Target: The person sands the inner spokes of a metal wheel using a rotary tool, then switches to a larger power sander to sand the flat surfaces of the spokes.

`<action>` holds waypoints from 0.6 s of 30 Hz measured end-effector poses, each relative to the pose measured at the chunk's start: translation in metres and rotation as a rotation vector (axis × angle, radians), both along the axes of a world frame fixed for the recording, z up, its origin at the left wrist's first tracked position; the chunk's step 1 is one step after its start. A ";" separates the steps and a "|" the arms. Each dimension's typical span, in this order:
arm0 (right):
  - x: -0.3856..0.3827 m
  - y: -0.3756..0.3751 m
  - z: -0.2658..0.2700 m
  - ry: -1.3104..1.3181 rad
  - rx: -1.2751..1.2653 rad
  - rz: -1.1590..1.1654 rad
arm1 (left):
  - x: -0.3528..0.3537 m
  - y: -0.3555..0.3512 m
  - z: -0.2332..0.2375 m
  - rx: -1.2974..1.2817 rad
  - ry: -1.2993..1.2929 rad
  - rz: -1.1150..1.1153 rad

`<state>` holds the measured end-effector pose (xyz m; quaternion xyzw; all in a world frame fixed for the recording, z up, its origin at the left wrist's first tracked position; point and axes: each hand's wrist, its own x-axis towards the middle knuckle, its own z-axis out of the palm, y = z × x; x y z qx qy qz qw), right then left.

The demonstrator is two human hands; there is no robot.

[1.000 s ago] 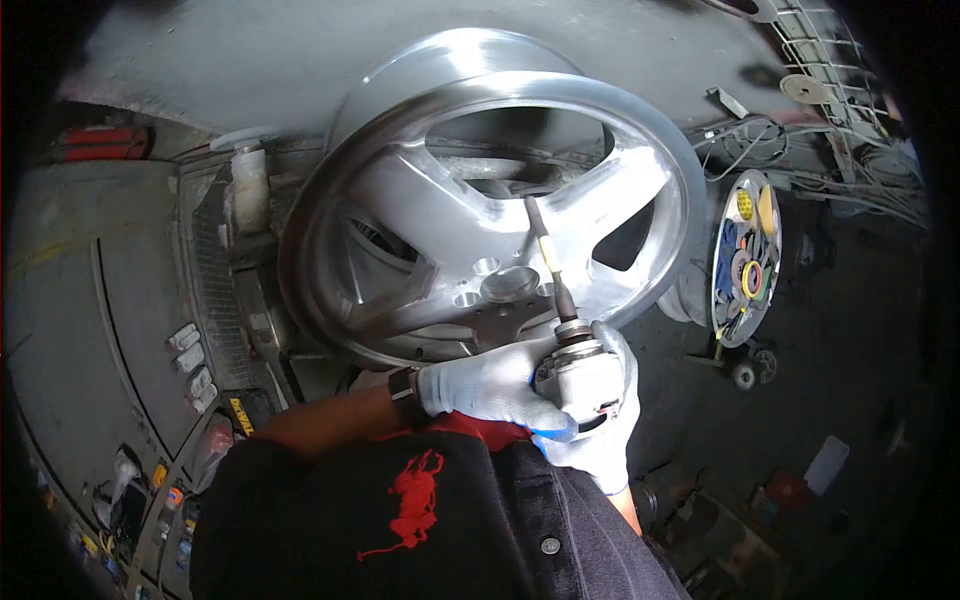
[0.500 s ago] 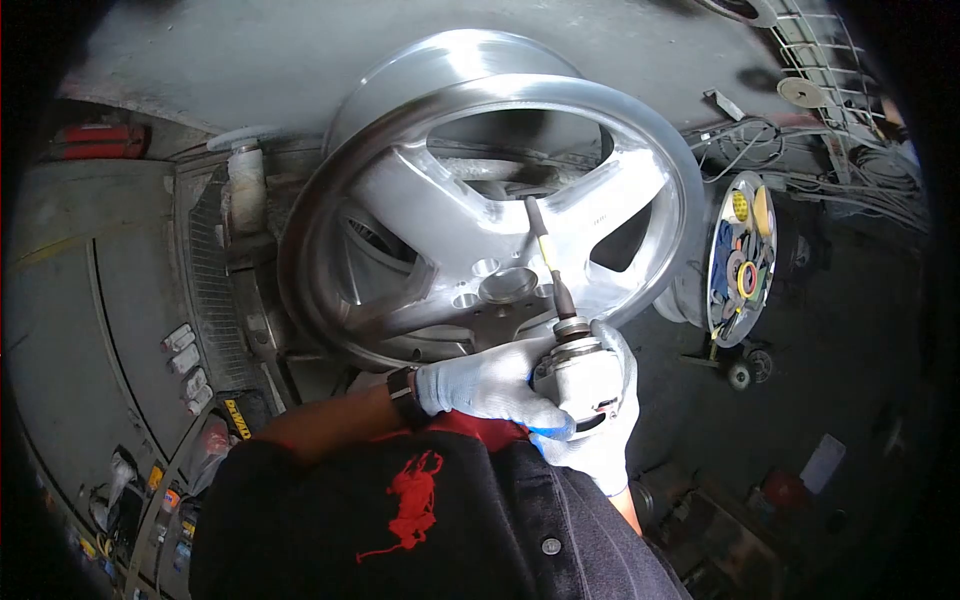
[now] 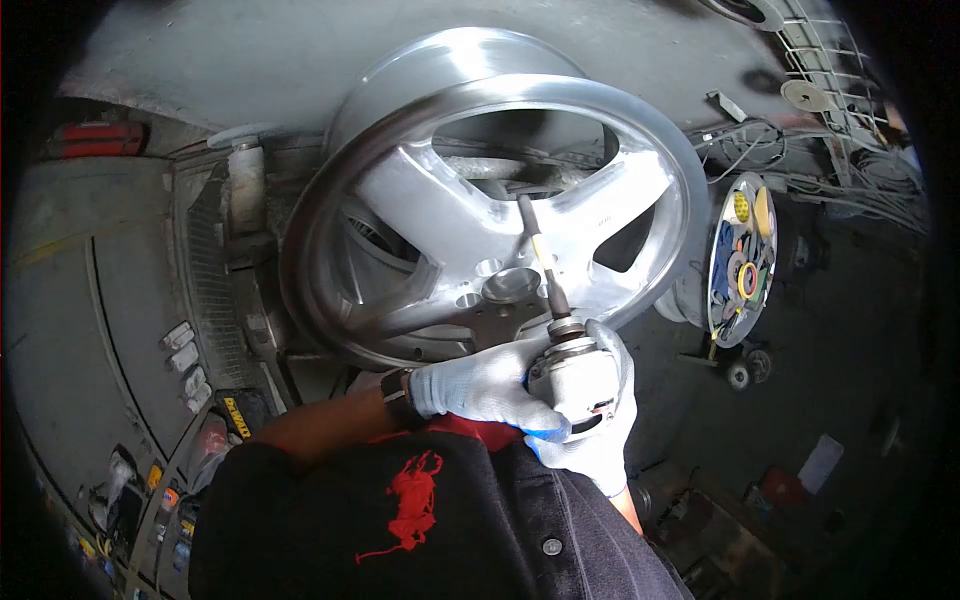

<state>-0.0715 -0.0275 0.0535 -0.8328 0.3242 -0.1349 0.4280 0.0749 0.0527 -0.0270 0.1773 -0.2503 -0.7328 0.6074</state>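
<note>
A: Largest thing noted?

B: An alloy wheel (image 3: 500, 245), upper middle of the frame, tilted, face turned toward the camera. Bare bright metal; the spoke at upper right is most strongly lit. The barrel is seen behind the face, toward the top edge.

A: Next in size?

B: A dark shirt (image 3: 470, 515), by which much of the bottom of the frame is filled. Then a round silver tray (image 3: 735, 328), right of the wheel, seen at a steep angle, crowded with small coloured items.

A: And the tool?

B: A silver-bodied power tool (image 3: 572, 388), just below the wheel, slightly right of centre, nose aimed up the frame.

A: How is it held?

B: By both hands, gloved in white. Its left side is gripped by the left hand (image 3: 485, 385); its right side and underside are wrapped by the right hand (image 3: 612, 428). Both are clamped on the body, close together at its lower end.

A: Smaller parts?

B: A slim bit (image 3: 541, 252), dark with a pale yellow band, extended from the nose across the wheel's face. The tip is seen near the edge of the upper opening; whether metal is touched cannot be told. Then a red emblem (image 3: 411, 505) on the shirt, lower left of centre; a dark wristband (image 3: 398, 397) at the left wrist; last, a pale button (image 3: 551, 547), bottom centre.
</note>
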 end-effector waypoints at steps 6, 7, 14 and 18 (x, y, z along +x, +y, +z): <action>0.001 -0.003 -0.001 -0.026 -0.006 0.070 | -0.001 -0.001 0.000 0.036 0.056 -0.003; -0.001 -0.002 0.000 0.009 -0.033 0.039 | 0.000 -0.006 0.002 0.016 0.041 -0.010; 0.002 0.002 -0.001 0.027 0.017 0.010 | 0.003 0.002 0.000 0.023 0.066 -0.001; 0.009 0.009 -0.007 -0.057 0.165 -0.003 | 0.005 0.011 -0.001 0.031 0.041 0.015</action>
